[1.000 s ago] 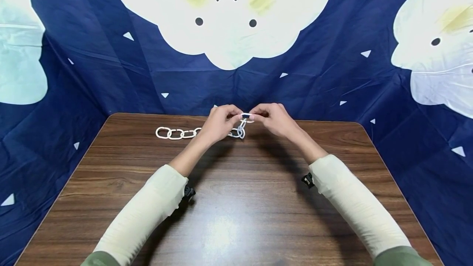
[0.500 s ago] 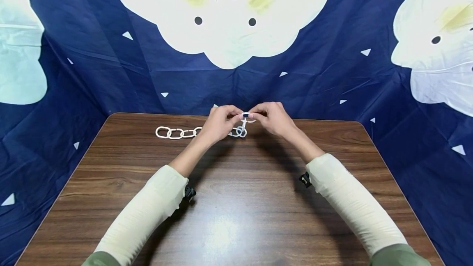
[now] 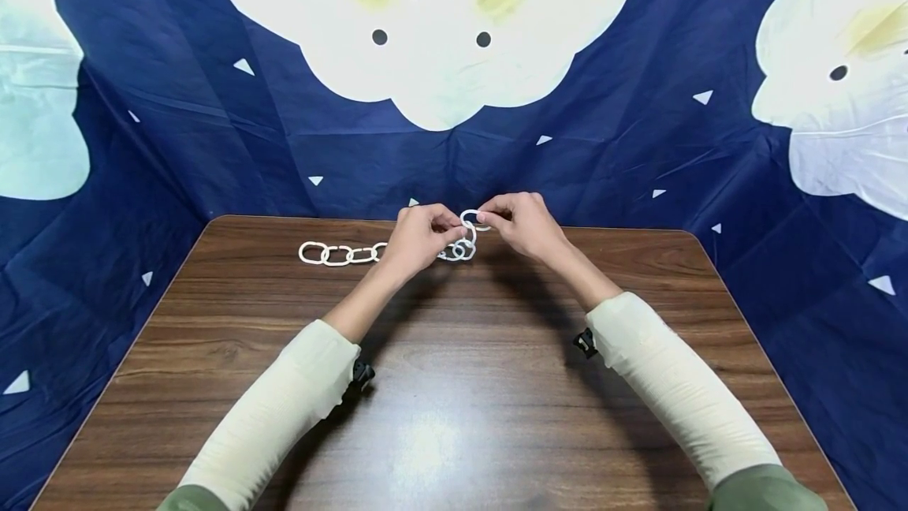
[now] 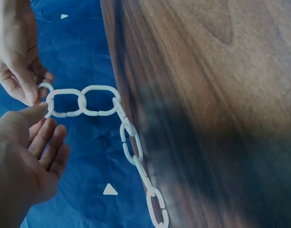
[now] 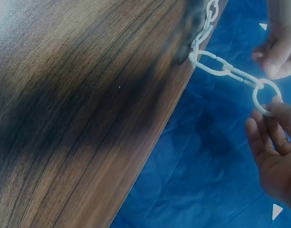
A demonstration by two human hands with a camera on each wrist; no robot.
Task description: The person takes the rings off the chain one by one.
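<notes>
At left, on the far part of the bench [image 3: 454, 337], the free end of the white chain [image 3: 325, 256] is laid out roughly straight, its links interlocked and lying on the surface. Further right, in the head view, the middle of the chain is hidden behind the left hand [image 3: 418, 236]; in the wrist views it is seen raised off the bench toward both hands. The left thumb tip is placed close against the joint beside the end link; whether anything is pinched by the left fingers cannot be told. At the chain's right end, the end link [image 5: 254, 99] is held up, pinched between thumb and fingers of the right hand [image 3: 528, 225]. Handling, as judged: plastic is likely, so very light; each link stiff, the chain as a whole limp, every joint free to swing and twist. The thin, rounded, smooth sides may be rolled or slipped in the fingers. Narrow gaps are seen in several links; accidental unhooking is possible there, and a link could be cracked if pried hard. Hold is best taken on a solid side of the end link, away from any gap, with the neighbouring link steadied close to the joint.
</notes>
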